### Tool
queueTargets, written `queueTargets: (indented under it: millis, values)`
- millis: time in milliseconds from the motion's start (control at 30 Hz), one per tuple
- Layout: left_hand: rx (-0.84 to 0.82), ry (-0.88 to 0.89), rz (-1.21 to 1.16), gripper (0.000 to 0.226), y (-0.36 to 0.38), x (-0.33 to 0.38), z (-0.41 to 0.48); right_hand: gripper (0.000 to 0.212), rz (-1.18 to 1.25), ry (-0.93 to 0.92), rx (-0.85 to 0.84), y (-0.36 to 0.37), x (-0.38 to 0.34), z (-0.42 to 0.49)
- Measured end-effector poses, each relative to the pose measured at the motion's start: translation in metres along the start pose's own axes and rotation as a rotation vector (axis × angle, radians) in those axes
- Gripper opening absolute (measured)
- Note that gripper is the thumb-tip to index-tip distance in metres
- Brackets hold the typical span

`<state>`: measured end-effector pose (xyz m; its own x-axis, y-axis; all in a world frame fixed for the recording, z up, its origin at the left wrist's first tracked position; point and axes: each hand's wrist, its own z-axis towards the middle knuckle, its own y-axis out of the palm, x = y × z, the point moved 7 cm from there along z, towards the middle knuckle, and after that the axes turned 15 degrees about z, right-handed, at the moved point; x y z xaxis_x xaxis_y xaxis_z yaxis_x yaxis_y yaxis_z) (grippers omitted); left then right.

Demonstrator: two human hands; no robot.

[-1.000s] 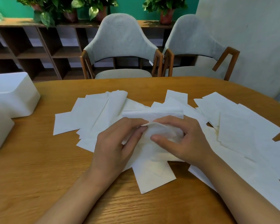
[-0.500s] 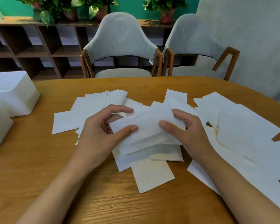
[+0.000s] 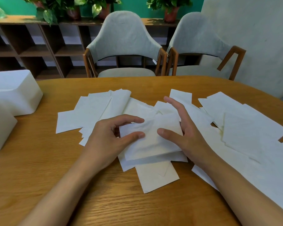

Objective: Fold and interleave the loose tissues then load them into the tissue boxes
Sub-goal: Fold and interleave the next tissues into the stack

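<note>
- My left hand (image 3: pixel 111 137) pinched the folded tissue (image 3: pixel 153 141) at its left edge, between thumb and forefinger.
- My right hand (image 3: pixel 186 132) had released its grip of half a second before: fingers spread straight, thumb just touching.
- The tissue lay on the loose tissues (image 3: pixel 95 108) at mid-table, so I judged this fold finished.

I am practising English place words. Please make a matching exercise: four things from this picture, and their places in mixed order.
1. white plastic tissue boxes
2. grey fabric chairs
3. green potted plants
4. folded white paper tissue

a. between the left hand and right hand
b. on the dark wooden shelf
c. on the wooden table's left side
d. behind the table

Pairs: 1-c, 2-d, 3-b, 4-a
</note>
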<state>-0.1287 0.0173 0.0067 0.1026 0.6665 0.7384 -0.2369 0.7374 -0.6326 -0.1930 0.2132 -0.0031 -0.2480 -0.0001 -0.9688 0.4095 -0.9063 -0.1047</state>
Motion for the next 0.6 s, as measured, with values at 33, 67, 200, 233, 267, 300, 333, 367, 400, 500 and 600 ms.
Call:
queueTargets:
  millis: [33, 67, 200, 233, 267, 300, 333, 367, 400, 500, 600]
  values:
    - [0.002, -0.004, 0.003, 0.026, 0.0001, -0.0012, 0.0003, 0.078, 0.009, 0.007, -0.002, -0.0007, 0.0006, 0.0004]
    - [0.007, -0.01, 0.005, 0.026, -0.0001, -0.0021, 0.0004, 0.078, 0.003, 0.007, -0.004, -0.0008, 0.0006, 0.0004]
    - [0.048, -0.034, -0.012, 0.023, 0.0011, -0.0068, 0.0003, 0.072, -0.074, -0.024, 0.006, 0.0007, -0.0014, -0.0008]
    - [0.051, -0.041, -0.024, 0.023, 0.0024, -0.0073, 0.0002, 0.071, -0.08, -0.026, 0.008, 0.0007, -0.0006, -0.0007]
    - [0.049, -0.047, -0.036, 0.022, 0.0039, -0.0077, 0.0, 0.07, -0.084, -0.027, 0.009, 0.0004, -0.0003, -0.001]
    - [0.046, -0.053, -0.049, 0.022, 0.0053, -0.0082, 0.0001, 0.069, -0.084, -0.027, 0.011, -0.0003, 0.0002, -0.0009]
    - [0.043, -0.063, -0.062, 0.022, 0.0064, -0.0088, 0.0001, 0.069, -0.081, -0.027, 0.014, -0.0011, 0.0, -0.001]
    - [0.04, -0.073, -0.069, 0.021, 0.0073, -0.0092, 0.0, 0.069, -0.083, -0.031, 0.015, -0.0017, -0.0002, -0.001]
    - [0.036, -0.079, -0.07, 0.021, 0.0083, -0.0095, -0.0003, 0.07, -0.089, -0.036, 0.015, -0.0018, -0.0013, -0.0013]
    - [0.061, -0.057, -0.035, 0.021, 0.0087, -0.0075, -0.0016, 0.069, -0.091, -0.039, 0.028, -0.0014, -0.003, -0.0014]
    - [0.173, 0.014, 0.078, 0.034, 0.0025, -0.002, -0.0027, 0.067, -0.069, -0.06, 0.083, -0.0064, -0.0072, -0.001]
